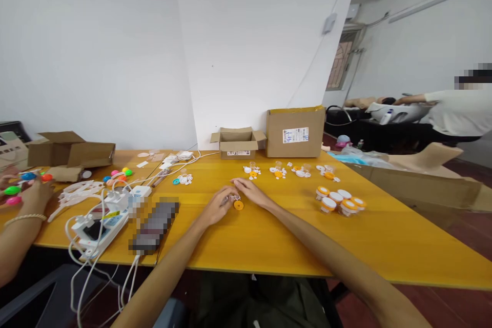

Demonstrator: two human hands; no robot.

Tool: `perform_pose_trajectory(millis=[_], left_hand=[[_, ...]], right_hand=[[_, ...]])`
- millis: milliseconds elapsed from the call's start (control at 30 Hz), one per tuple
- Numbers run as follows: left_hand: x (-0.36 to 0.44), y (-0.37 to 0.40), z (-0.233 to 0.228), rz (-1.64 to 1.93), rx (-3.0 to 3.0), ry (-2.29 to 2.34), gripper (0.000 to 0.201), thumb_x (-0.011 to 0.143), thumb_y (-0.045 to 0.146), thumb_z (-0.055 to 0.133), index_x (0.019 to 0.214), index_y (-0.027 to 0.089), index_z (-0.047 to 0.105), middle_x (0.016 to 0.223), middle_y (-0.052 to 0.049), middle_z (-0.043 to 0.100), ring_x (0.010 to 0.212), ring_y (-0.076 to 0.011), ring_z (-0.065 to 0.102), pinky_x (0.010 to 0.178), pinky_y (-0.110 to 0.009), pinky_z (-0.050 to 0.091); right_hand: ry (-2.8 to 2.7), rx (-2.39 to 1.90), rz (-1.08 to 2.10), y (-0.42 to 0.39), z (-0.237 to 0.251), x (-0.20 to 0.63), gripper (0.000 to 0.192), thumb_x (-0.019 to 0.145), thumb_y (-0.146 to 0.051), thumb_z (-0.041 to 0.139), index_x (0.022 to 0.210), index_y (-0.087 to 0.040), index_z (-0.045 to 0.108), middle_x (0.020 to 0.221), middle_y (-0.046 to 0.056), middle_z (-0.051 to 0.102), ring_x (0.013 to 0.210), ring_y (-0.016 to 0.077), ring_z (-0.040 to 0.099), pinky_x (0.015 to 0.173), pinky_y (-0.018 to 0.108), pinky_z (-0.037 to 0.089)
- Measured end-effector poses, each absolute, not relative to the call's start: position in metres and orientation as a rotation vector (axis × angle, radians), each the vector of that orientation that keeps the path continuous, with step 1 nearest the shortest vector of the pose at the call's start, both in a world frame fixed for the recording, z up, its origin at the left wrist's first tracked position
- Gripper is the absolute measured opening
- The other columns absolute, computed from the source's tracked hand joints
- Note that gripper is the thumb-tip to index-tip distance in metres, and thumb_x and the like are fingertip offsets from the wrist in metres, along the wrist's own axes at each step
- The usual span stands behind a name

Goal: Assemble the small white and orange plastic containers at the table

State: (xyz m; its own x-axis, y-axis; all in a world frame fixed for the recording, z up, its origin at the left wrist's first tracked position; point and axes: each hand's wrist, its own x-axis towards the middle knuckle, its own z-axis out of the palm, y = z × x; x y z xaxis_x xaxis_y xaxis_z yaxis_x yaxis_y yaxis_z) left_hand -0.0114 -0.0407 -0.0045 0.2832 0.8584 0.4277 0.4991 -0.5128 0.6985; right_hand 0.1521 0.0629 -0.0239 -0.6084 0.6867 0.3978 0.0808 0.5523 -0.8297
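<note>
In the middle of the table, my left hand [220, 205] is cupped beside a small cluster of white parts [234, 198], thumb and fingers apart. Some of these parts are partly hidden by its fingers. An orange round disc [239, 205] lies flat just right of my left thumb. My right hand [249, 192] reaches in from the other side with fingers stretched out over the far edge of the same parts. Its fingertips come close to those of the left hand; whether they touch I cannot tell. Fine details of the parts are blurred.
Several sets of small white and orange parts [279, 172] lie farther back. Assembled jars with white and orange lids [335, 197] stand at right. Behind are cardboard boxes [295, 136]. A power strip [115, 220], cables and a phone [156, 225] lie left, near another person's hand [38, 195].
</note>
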Motion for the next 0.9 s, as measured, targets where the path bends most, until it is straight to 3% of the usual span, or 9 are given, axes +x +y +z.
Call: perform_pose_trajectory(millis=[167, 300, 500, 700, 900], left_hand=[[-0.013, -0.034, -0.010, 1.167, 2.014, 1.360, 0.020, 0.086, 0.017, 0.047, 0.089, 0.020, 0.066, 0.087, -0.003, 0.068, 0.081, -0.0176, 0.061, 0.079, -0.029, 0.049], [-0.012, -0.034, -0.011, 1.096, 2.054, 1.373, 0.018, 0.082, 0.015, 0.049, 0.081, 0.019, 0.067, 0.082, -0.002, 0.068, 0.075, -0.0164, 0.060, 0.075, -0.028, 0.048], [-0.013, -0.031, -0.014, 1.099, 2.097, 1.354, 0.019, 0.084, 0.017, 0.050, 0.087, 0.020, 0.068, 0.087, -0.003, 0.068, 0.080, -0.0173, 0.062, 0.078, -0.030, 0.050], [-0.015, -0.027, -0.017, 1.075, 2.154, 1.331, 0.019, 0.082, 0.015, 0.052, 0.088, 0.020, 0.068, 0.100, -0.005, 0.068, 0.095, -0.0199, 0.063, 0.089, -0.034, 0.050], [-0.015, -0.026, -0.016, 1.039, 2.195, 1.318, 0.018, 0.083, 0.019, 0.054, 0.094, 0.022, 0.068, 0.108, -0.006, 0.068, 0.104, -0.0213, 0.062, 0.097, -0.036, 0.048]], right_hand=[[-2.094, -0.609, 1.018, 0.054, -0.033, 0.162, 0.041, 0.085, -0.049, 0.062, 0.117, -0.022, 0.065, 0.118, 0.009, 0.066, 0.113, 0.0251, 0.061, 0.102, 0.044, 0.048], [-2.135, -0.603, 0.992, 0.050, -0.037, 0.168, 0.044, 0.084, -0.043, 0.066, 0.122, -0.022, 0.062, 0.122, 0.010, 0.064, 0.114, 0.0250, 0.061, 0.104, 0.045, 0.047], [-2.136, -0.573, 1.020, 0.049, -0.038, 0.174, 0.047, 0.083, -0.044, 0.067, 0.125, -0.023, 0.060, 0.125, 0.010, 0.063, 0.116, 0.0256, 0.060, 0.105, 0.046, 0.047], [-2.140, -0.521, 1.066, 0.046, -0.040, 0.185, 0.056, 0.082, -0.051, 0.066, 0.130, -0.022, 0.058, 0.130, 0.012, 0.060, 0.120, 0.0264, 0.059, 0.107, 0.046, 0.045], [-2.137, -0.545, 0.967, 0.042, -0.040, 0.185, 0.054, 0.085, -0.050, 0.063, 0.131, -0.024, 0.057, 0.133, 0.011, 0.059, 0.122, 0.0271, 0.057, 0.107, 0.047, 0.045]])
